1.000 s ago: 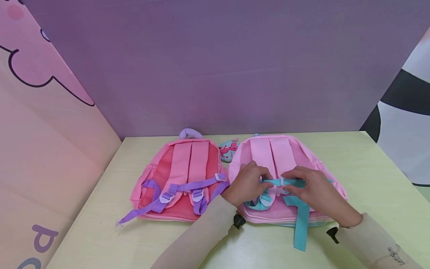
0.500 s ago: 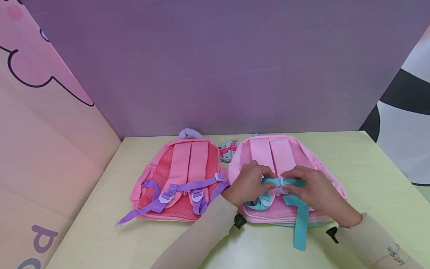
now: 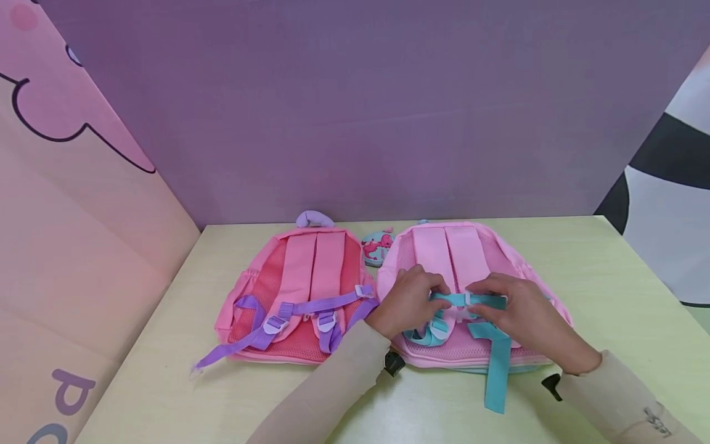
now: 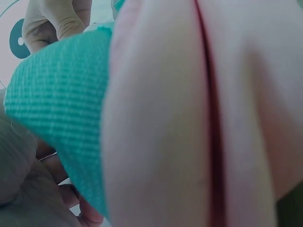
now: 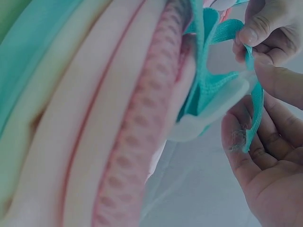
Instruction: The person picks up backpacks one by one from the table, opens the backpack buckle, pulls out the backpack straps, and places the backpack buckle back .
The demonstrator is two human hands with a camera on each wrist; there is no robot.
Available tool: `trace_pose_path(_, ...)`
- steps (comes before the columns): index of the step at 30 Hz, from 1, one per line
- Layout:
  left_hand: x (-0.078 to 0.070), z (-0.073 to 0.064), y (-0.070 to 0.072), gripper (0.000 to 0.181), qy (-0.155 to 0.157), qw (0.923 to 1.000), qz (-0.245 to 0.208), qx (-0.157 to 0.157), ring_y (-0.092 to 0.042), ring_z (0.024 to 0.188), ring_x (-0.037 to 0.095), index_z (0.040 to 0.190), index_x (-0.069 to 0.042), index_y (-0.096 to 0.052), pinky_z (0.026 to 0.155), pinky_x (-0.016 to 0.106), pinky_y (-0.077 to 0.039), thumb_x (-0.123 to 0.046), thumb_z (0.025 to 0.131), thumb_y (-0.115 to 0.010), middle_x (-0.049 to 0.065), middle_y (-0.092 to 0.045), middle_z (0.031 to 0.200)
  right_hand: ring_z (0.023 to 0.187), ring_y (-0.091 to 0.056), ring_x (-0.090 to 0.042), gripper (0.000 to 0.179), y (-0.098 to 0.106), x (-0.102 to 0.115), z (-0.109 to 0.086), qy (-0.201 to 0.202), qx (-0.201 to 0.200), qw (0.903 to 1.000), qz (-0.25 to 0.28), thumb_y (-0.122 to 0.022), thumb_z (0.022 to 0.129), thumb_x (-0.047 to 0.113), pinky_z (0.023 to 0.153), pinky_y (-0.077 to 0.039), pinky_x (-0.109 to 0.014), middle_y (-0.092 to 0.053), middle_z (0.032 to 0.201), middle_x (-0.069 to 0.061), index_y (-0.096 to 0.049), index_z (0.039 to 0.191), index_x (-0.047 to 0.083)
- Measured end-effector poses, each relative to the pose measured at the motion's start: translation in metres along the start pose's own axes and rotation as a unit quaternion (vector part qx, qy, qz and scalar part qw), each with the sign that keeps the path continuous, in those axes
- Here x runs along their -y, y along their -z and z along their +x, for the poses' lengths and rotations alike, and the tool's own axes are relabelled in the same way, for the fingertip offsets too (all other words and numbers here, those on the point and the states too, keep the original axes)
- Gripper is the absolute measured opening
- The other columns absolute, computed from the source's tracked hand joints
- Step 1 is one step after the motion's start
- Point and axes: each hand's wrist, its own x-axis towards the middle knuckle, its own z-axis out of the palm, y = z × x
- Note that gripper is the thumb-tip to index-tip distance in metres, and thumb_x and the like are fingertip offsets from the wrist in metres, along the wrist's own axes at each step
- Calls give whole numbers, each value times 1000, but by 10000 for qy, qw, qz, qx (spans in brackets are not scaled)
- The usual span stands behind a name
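A light pink backpack (image 3: 432, 246) lies with its straps upward on the right half of the table. Over its lower middle, my left hand (image 3: 407, 302) pinches a teal strap (image 3: 456, 300) between thumb and fingers. Facing it, my right hand (image 3: 518, 311) pinches the same webbing on the other side of a small pale buckle (image 3: 467, 299). The strap's frayed end (image 5: 246, 142) lies against the right fingers in the right wrist view. A second teal strap (image 3: 497, 376) hangs over the backpack's near edge. In the left wrist view, teal webbing (image 4: 61, 90) partly covers the hands.
Left of it lies a coral-pink backpack (image 3: 299, 265) with loose purple straps (image 3: 330, 304). A small teal and pink patterned item (image 3: 377, 248) sits between the backpacks. Behind the pale table (image 3: 166, 370) rises a purple wall (image 3: 366, 123).
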Motion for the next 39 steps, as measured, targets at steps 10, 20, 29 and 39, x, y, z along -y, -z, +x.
trace_pose_path(10, -2, 2, -2, 21, -193, 9998, -54, 10, -42, 79, -2, 103, -21, -72, 72, 21, -33, -30, 83, -74, -21, -58, 84, 76, -61, -10, 37, 1, 1, 0, 72, -24, 10000, 58, -84, 70, 12, 65, -51, -29, -64, 89, 8, -71, 105, 12)
trace_pose_path(20, -4, 2, -1, 14, -293, 9995, -95, -107, -41, 79, -1, 99, -18, -73, 71, 22, -32, -23, 86, -70, -18, -60, 83, 74, -58, -5, 35, -4, 3, 2, 335, -227, 9991, 120, -85, 68, 9, 63, -48, -25, -63, 85, 14, -73, 101, 14)
trace_pose_path(29, -2, 1, -1, 12, -256, 9995, -99, -151, -41, 79, -2, 97, -19, -73, 72, 22, -32, -23, 86, -70, -19, -57, 80, 70, -54, -6, 36, -2, 2, 1, 327, -217, 9991, 146, -84, 68, 8, 56, -45, -23, -63, 85, 11, -72, 102, 11)
trace_pose_path(39, 0, -1, -1, 11, -176, 9996, -157, -151, -42, 79, 0, 96, -19, -73, 73, 22, -32, -23, 86, -70, -19, -57, 79, 69, -53, -6, 37, -3, 0, -1, 315, -204, 9992, 118, -85, 68, 9, 54, -42, -22, -62, 85, 12, -72, 102, 12)
